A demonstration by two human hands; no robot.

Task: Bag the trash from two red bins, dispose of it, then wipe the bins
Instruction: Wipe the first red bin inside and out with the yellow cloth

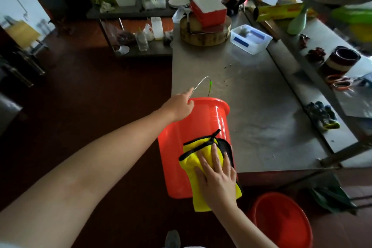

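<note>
Two bins: you had one red bin (pixel 173 157) up in your hands, and a second red bin (pixel 281 223) sat mouth-up on the dark floor, low on your right.
Held bin: tipped right over with its mouth pointing away from you, at the near-left corner of the steel table (pixel 251 106). Couldn't tell if it actually touched the tabletop.
Left hand (pixel 179 105): gripped the bin's rim, fingers curled over the edge, index finger poking straight out.
Right hand (pixel 217 179): lay flat on the yellow cloth (pixel 193 159), fingers (pixel 214 155) straight and a bit spread, pressing it onto the bin's outer wall down near the base.
Cloth: yellow with black trim, kinda bunched, its lower end hanging past the bin's bottom.
Wire handle (pixel 201 80): stuck out beyond the rim, over the table, with a small green bit on it.
Far end of table: a round wooden chopping block (pixel 203 36) with a red box (pixel 209 11) on top, and a clear tub (pixel 250 38) with blue latches just beside it.
</note>
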